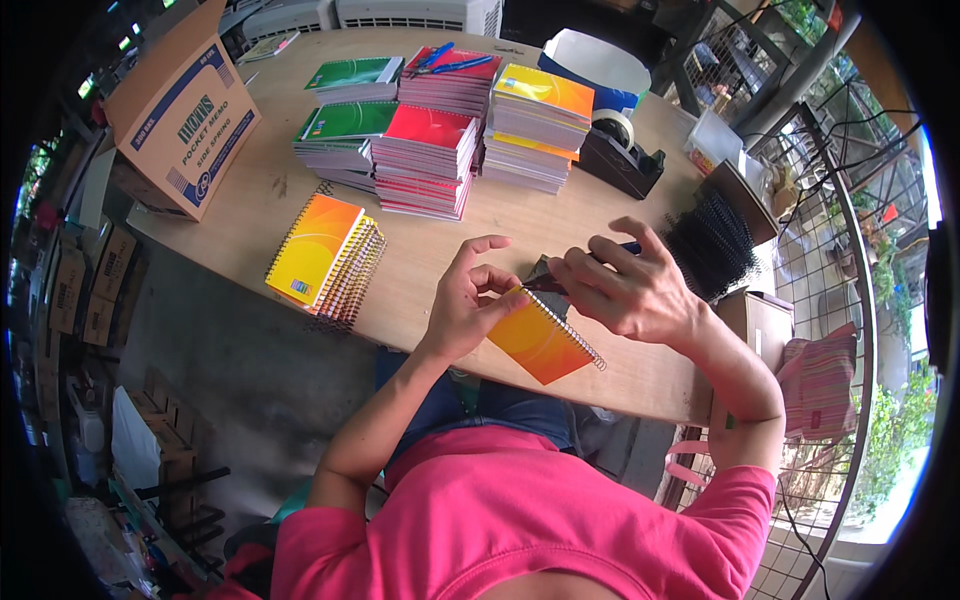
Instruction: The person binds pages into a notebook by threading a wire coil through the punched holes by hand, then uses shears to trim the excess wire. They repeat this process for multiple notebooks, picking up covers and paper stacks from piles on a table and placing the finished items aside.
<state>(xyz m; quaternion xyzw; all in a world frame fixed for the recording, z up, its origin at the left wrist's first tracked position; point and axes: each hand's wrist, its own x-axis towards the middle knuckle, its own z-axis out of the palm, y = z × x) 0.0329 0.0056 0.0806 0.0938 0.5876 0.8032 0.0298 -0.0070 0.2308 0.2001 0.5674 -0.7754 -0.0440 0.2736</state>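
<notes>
My left hand [466, 302] pinches the top corner of a small orange-and-yellow spiral notebook [541, 343] between thumb and fingers. The notebook is tilted above the table's front edge, its wire coil along the upper right side and a loose coil end sticking out at the lower right. My right hand [632, 288] is closed around dark-handled pliers [541, 284], whose jaws meet the coil's upper end beside my left fingertips. My fingers hide much of the tool. To the left lies a stack of finished-looking yellow spiral notebooks [316, 252] with coils on their sides.
Piles of green pads [349, 120], red pads [424, 135] and yellow pads [540, 92] stand at the back, with blue-handled pliers [448, 62] on one red pile. A cardboard box [185, 125] is far left. A black tape dispenser [622, 160] and black wire coils [712, 245] sit right.
</notes>
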